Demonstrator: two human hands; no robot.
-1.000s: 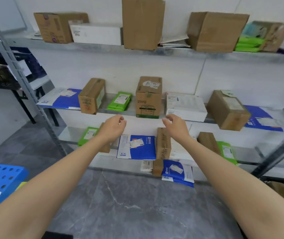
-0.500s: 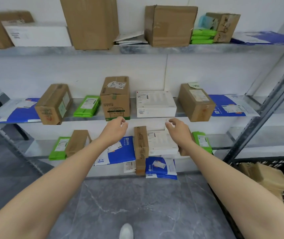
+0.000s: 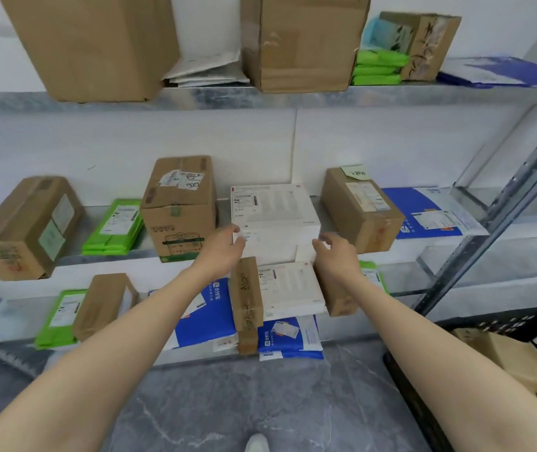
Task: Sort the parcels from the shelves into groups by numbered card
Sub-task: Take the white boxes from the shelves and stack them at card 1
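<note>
- The shelves (image 3: 260, 96) stand against a white wall in three levels, each carrying parcels: brown boxes, green mailers, blue envelopes.
- A black crate (image 3: 521, 324) sits on the floor at the lower right with a brown padded envelope in it; no numbered card shows anywhere in this view.
- The white box (image 3: 273, 210) lies flat on the middle shelf, between a brown box (image 3: 179, 207) on its left and a second brown box (image 3: 361, 207) on its right. Its long axis runs left to right along the shelf, its broad labelled face is up, and a long front edge faces the person.
- The left hand (image 3: 224, 249) is at the box's front left corner, fingers touching or just about touching it; its grip is loosely curled and holds nothing yet.
- The right hand (image 3: 335, 256) is just short of the front right corner, fingers spread wide, empty.
- The step in hand looks like picking this box off the shelf with both hands. The next move probably calls for closing on the two short ends and drawing it straight forward, level, without knocking either neighbour.
</note>
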